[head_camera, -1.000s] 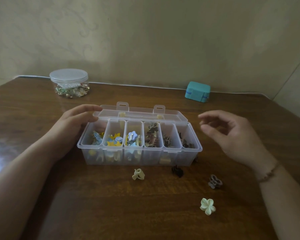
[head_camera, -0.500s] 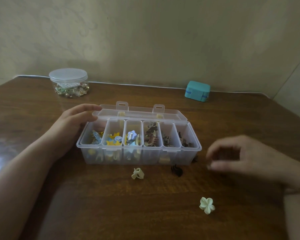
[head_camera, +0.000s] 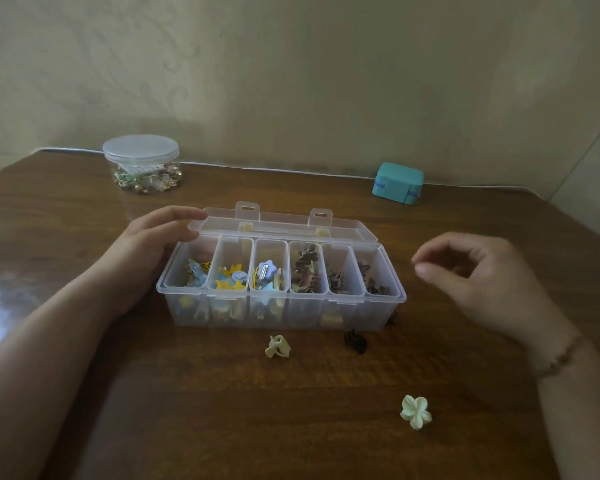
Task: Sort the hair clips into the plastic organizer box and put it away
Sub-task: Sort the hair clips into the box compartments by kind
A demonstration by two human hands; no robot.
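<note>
no brand, label or writing can be read on anything here. the plastic organizer box (head_camera: 281, 299) sits near the middle of the wooden table (head_camera: 222, 410), its long axis running left to right, parallel to the table's near edge. its clear lid (head_camera: 284, 226) is swung back toward the far edge, two latch tabs standing up. six compartments run side by side: blue and yellow clips fill the three on the left, brown ones the three on the right.

the left hand (head_camera: 149, 244) rests against the box's left end, fingers fairly straight with the fingertips touching the lid's left corner. the right hand (head_camera: 475, 275) hovers just off the box's right end, fingers loosely curled, thumb and forefinger close together; whether it holds anything, i cannot tell.

on the table in front of the box lie a cream claw clip (head_camera: 278, 347), a dark claw clip (head_camera: 355, 341) and, toward the near right, a cream flower clip (head_camera: 415, 411). a lidded clear jar (head_camera: 141, 164) stands by the far left edge, a teal case (head_camera: 397, 182) by the far right.
</note>
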